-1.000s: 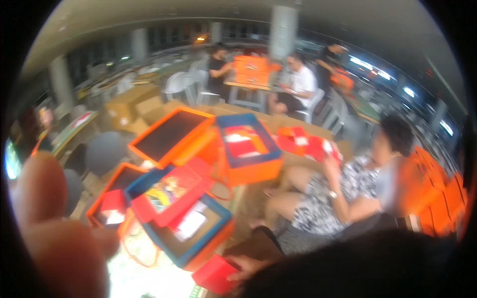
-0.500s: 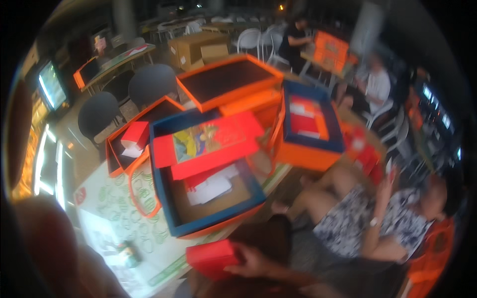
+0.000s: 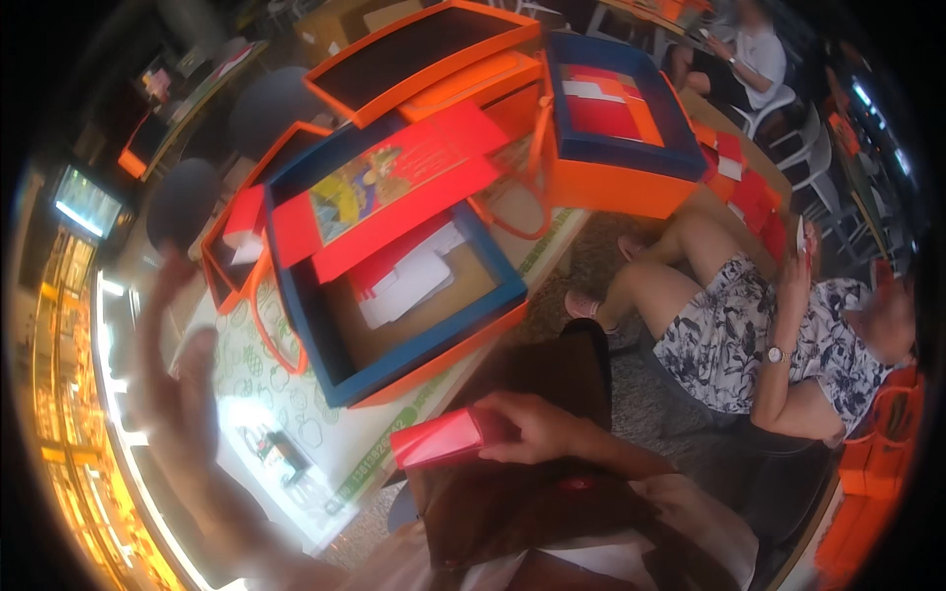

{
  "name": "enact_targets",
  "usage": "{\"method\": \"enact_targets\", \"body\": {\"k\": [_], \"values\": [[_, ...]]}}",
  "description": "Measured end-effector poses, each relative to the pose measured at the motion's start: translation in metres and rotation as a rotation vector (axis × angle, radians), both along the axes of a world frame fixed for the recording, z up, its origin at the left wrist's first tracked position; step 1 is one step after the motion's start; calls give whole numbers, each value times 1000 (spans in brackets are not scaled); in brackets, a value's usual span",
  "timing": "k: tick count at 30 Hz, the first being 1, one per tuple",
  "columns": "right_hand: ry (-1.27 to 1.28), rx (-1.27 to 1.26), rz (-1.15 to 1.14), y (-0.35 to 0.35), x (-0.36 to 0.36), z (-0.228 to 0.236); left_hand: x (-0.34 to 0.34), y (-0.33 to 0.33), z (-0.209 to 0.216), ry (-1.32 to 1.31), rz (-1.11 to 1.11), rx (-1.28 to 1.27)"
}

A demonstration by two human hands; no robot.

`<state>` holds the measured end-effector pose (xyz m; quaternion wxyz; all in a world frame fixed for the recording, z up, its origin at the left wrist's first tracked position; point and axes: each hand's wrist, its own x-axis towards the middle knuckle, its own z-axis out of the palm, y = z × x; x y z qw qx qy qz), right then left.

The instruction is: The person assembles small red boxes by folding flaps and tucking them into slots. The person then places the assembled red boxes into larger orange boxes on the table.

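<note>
My right hand (image 3: 532, 428) is closed around one end of a small red box (image 3: 439, 439), held over my lap near the table's front edge. Over the left side of the table my left hand (image 3: 182, 379) is raised and empty, its fingers apart and blurred by motion. Beyond my hands stands an open orange gift box (image 3: 443, 357) with a dark blue inner rim. A flat red printed carton (image 3: 389, 187) lies tilted across its top. Inside it are white and red paper pieces (image 3: 409, 281).
A second open blue-rimmed orange box (image 3: 621, 182) with red packets stands at right. An orange tray-like lid (image 3: 424, 54) rests behind. A small dark bottle (image 3: 281, 455) is on the printed tabletop (image 3: 246, 374). A seated person (image 3: 724, 330) holds a phone at right.
The view has tipped downward, so the boxes sit higher in it. My left hand, earlier a dark blur at lower left, now shows spread fingers. The red box stays in my right hand.
</note>
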<state>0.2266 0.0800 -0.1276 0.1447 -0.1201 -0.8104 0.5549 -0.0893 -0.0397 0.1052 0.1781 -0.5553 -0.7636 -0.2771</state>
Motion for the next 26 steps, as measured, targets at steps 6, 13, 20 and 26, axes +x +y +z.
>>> {"method": "enact_targets", "body": {"k": [6,13,20,26], "values": [[39,-50,-13,8,9,-1,-9,-45,-69,-275,40,-49],[95,-79,0,7,3,-5,-6,-71,-97,-324,29,76],[129,-55,-44,7,8,-1,4,-78,-112,-463,335,125],[116,-74,104,3,-19,-1,-21,-133,-148,-461,448,159]]}}
